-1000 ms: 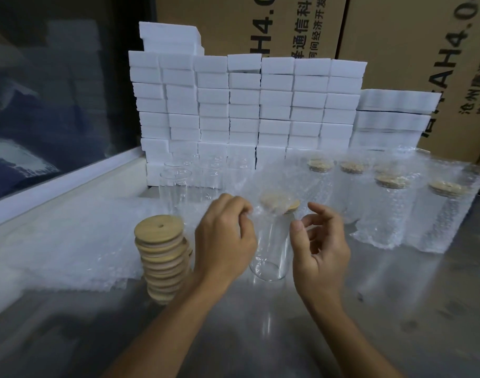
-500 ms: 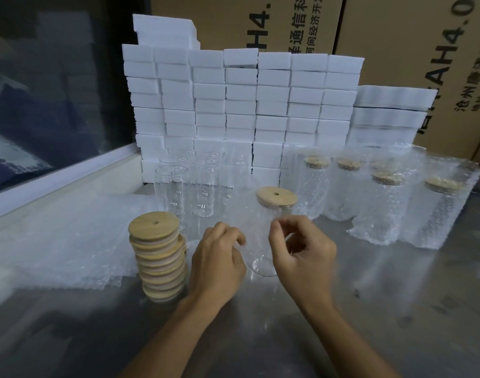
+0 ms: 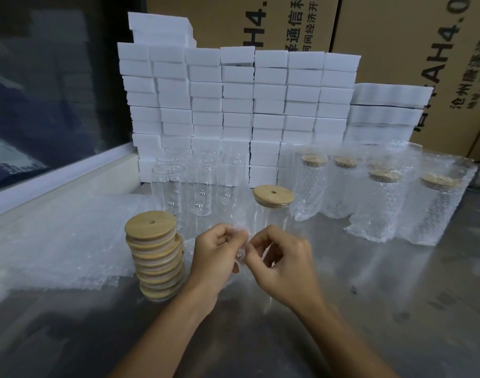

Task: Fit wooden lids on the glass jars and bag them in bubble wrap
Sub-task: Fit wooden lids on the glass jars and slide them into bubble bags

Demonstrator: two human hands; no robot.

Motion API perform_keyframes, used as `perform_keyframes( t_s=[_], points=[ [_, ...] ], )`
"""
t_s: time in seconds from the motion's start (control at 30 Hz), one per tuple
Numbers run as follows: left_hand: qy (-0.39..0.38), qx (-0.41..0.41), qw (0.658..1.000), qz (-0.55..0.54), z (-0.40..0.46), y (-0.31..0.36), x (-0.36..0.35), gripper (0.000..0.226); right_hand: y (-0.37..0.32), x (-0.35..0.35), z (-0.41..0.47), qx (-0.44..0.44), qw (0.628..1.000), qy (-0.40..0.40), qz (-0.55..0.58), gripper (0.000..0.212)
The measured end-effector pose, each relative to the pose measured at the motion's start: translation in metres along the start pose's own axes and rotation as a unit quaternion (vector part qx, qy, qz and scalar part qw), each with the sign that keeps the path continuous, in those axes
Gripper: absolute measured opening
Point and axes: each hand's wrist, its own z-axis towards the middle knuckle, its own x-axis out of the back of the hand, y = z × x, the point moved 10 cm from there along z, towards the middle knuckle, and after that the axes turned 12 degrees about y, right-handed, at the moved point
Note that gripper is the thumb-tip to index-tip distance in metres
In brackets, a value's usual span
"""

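The lidded glass jar (image 3: 271, 222) stands upright on the steel table (image 3: 369, 309), just beyond the hands at 12 o'clock, with a wooden lid (image 3: 273, 196) seated on its rim. The left hand (image 3: 215, 257) and right hand (image 3: 284, 264) meet in front of it, each with fingers curled, pinching the edge of a bubble-wrap bag (image 3: 241, 242) between thumb and fingertips, apparently to part its mouth.

Handling judgement: the jar is rigid, smooth, fragile glass and probably slippery; take hold around the mid-body, not by the lid, which may lift off. The bag is light, soft and limp; hold it at the open edge with both hands.

The stack of spare lids (image 3: 157, 255) stands at 9 o'clock of the hands. Unlidded jars (image 3: 176, 186) stand at 11 o'clock, bagged jars (image 3: 380, 203) at 2 o'clock.
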Motion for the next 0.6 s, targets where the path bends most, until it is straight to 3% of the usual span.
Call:
perform_keyframes(
  t_s=[0.13,0.27,0.4,0.6],
  points=[
    [0.0,-0.112,0.993,0.031,-0.005,0.02,-0.001,0.017,0.002,0.014,0.003,-0.043,0.997,0.062,-0.018,0.038],
    [-0.05,-0.185,0.979,0.075,-0.014,0.029,-0.013,0.025,0.002,0.015,0.003,-0.03,0.995,0.068,-0.064,0.024],
    [-0.049,-0.151,0.987,0.035,-0.012,0.023,-0.011,0.011,0.007,0.014,0.005,-0.037,0.996,0.07,-0.034,0.026],
    [-0.033,-0.063,0.997,-0.031,-0.008,0.016,-0.003,0.027,0.021,0.016,0.006,-0.098,0.991,0.081,0.03,0.039]
  ],
)
